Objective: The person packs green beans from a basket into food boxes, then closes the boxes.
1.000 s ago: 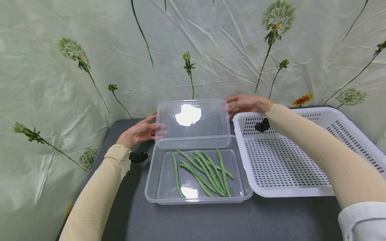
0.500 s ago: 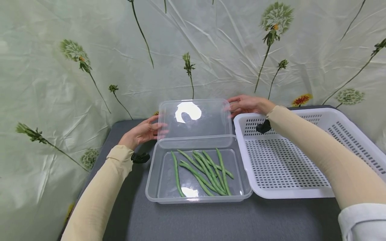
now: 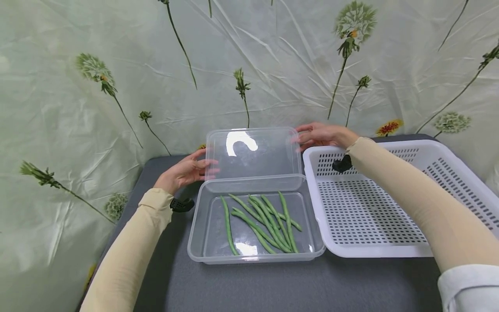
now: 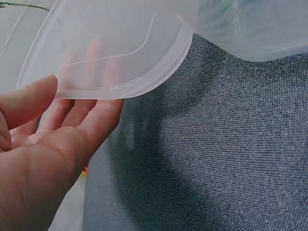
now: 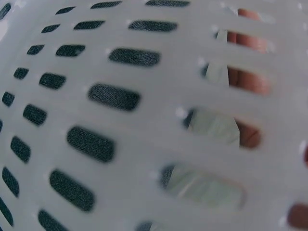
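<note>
My left hand (image 3: pixel 185 170) holds the left edge of a clear plastic lid (image 3: pixel 253 156), its thumb in front and its fingers showing through from behind. At the lid's right edge my right hand (image 3: pixel 320 134) grips it. The lid is tilted up behind a clear plastic container (image 3: pixel 257 260), overlapping its back rim in the head view. Several green beans (image 3: pixel 269 223) lie in the container. In the left wrist view, the left thumb (image 4: pixel 36 98) is at the lid's corner. Through basket slots, the right wrist view shows only bits of the right hand (image 5: pixel 250 82).
A white perforated basket (image 3: pixel 374 250) stands right beside the container, under my right forearm; its slotted wall fills the right wrist view. Both rest on a grey cloth-covered table (image 3: pixel 249 288). A floral curtain (image 3: pixel 128 99) hangs close behind the table's far edge.
The lid has shifted slightly to the right with both hands, and the bright reflection on it has changed shape. The container, beans and basket stay in place.
</note>
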Available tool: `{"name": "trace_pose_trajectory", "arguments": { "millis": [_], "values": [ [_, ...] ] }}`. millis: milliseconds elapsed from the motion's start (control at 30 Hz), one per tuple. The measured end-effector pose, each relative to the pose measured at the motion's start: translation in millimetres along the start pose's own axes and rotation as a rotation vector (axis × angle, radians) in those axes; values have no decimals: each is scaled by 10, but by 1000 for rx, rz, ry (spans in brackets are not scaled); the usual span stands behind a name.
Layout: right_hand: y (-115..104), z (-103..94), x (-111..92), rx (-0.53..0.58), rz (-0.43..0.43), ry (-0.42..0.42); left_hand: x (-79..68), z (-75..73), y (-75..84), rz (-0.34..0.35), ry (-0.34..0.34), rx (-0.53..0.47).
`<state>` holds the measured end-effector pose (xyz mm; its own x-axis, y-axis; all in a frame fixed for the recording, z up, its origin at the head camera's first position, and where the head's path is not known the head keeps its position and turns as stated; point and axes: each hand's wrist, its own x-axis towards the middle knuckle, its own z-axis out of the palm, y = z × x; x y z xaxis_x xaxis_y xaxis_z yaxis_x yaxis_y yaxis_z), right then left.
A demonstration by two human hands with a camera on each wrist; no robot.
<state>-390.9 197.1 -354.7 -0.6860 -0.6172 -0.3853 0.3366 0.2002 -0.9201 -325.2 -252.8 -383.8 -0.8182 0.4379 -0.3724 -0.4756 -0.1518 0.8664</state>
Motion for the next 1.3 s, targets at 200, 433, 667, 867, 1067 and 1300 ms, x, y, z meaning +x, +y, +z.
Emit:
{"name": "trace_pose_trajectory", "arguments": {
  "millis": [200, 433, 667, 867, 1067, 1300],
  "values": [
    [-36, 26, -17, -31, -28, 61, -30, 20, 50, 40, -13, 44],
    [-143, 84, -71, -45, -119, 83, -57, 45, 117, 125, 10, 31],
    [-267, 171, -110, -71, -206, 126, -111, 102, 194, 211, 19, -3],
    [-383, 253, -151, -37, -277, 190, -179, 132, 263, 283, -33, -11],
    [-483, 319, -240, -47, -322, 206, -236, 127, 286, 339, -27, -36],
    [-519, 372, -328, -83, -329, 206, -319, 108, 309, 328, -90, -43]
  ]
}}
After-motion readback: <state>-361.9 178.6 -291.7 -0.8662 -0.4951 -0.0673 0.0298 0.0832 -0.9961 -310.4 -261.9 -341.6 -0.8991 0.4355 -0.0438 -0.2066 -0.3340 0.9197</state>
